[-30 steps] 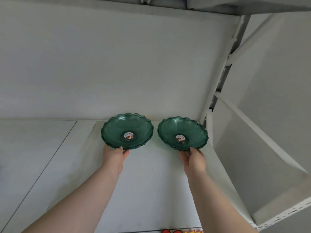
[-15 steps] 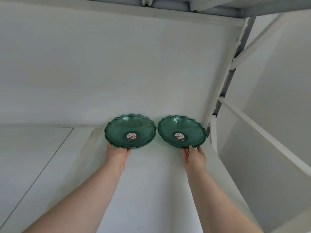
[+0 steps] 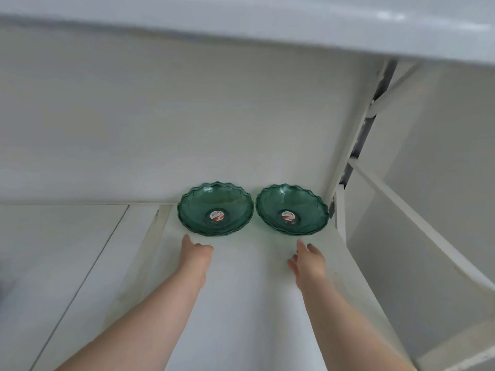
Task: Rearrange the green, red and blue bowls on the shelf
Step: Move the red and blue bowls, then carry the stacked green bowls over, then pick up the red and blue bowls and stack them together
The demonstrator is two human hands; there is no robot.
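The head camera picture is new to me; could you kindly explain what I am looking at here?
There is no machine: a person wears a camera on the head, looking forward and down at their own bare arms. The left hand and right hand reach over a white shelf, both empty and just short of the bowls. Two green scalloped bowls sit side by side at the back, the left bowl and the right bowl, each with a small round sticker in its middle. Each may be a stack. No red or blue bowls show.

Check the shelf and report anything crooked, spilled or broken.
Nothing stands out. Both green bowls, left and right, sit upright side by side at the back of the shelf, unspilled, with no damage visible.
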